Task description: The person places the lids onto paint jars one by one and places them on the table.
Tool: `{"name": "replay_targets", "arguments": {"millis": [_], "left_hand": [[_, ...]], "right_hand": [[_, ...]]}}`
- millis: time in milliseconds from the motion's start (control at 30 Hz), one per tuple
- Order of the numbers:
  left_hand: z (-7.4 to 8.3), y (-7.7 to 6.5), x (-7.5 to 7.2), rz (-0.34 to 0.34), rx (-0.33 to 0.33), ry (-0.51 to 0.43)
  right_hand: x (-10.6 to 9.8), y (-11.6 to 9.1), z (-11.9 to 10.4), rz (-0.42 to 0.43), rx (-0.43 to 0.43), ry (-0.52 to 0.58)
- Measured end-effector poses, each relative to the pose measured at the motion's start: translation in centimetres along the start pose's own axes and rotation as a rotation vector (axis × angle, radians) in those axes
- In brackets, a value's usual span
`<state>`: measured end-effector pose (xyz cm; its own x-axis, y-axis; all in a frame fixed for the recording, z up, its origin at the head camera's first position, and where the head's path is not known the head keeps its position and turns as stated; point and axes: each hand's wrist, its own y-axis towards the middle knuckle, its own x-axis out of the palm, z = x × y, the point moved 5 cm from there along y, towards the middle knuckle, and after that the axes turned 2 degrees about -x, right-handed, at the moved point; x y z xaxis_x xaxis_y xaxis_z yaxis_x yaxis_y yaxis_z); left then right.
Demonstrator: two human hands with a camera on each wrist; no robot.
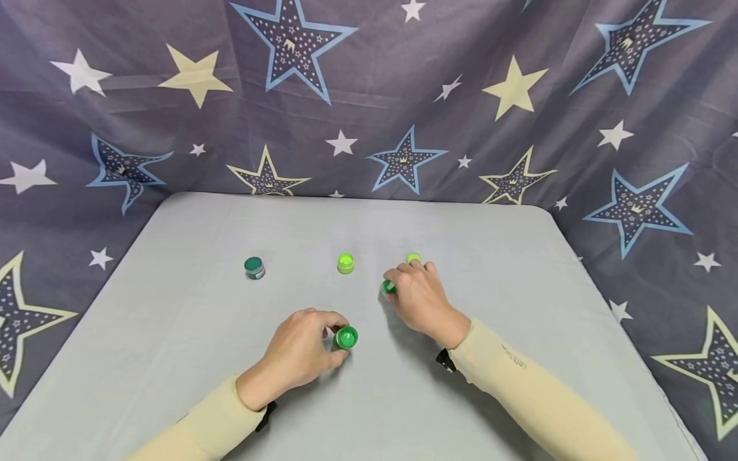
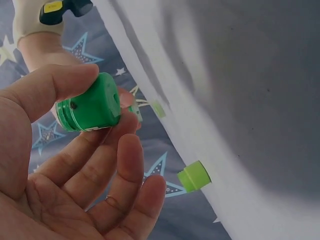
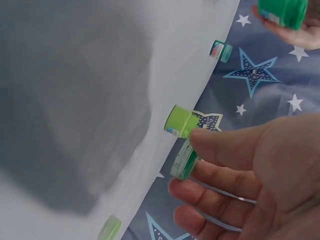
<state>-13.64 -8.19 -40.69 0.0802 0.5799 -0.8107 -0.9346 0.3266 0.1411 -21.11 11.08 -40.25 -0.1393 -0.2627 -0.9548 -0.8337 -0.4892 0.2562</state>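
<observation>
My left hand pinches a small green paint jar between thumb and fingers over the near middle of the table. No lid is on it; its threaded neck shows in the left wrist view, and green paint shows inside from above. My right hand pinches a green screw lid by its edge, close over the table. Just beyond the right fingers lies a light green lid, partly hidden by them in the head view. To its left stands an uncapped light green paint jar.
A dark green paint jar, its lid on, stands farther left on the pale grey tabletop. A dark curtain with stars hangs behind the table and along its sides.
</observation>
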Motion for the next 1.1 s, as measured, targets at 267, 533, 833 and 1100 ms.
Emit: {"name": "replay_targets", "arguments": {"millis": [267, 533, 833, 1100], "left_hand": [[0.0, 0.0, 0.1, 0.006, 0.002, 0.012], [0.2, -0.1, 0.3, 0.005, 0.011, 0.014], [0.2, -0.1, 0.5, 0.000, 0.016, 0.008], [0.4, 0.0, 0.5, -0.002, 0.023, 0.024]], "right_hand": [[-0.3, -1.3, -0.7, 0.017, -0.019, 0.050], [-0.6, -2.3, -1.1, 0.004, -0.018, 0.099], [-0.8, -3.2, -1.2, -0.005, 0.003, 0.172], [-1.2, -4.1, -1.7, 0.012, 0.001, 0.241]]}}
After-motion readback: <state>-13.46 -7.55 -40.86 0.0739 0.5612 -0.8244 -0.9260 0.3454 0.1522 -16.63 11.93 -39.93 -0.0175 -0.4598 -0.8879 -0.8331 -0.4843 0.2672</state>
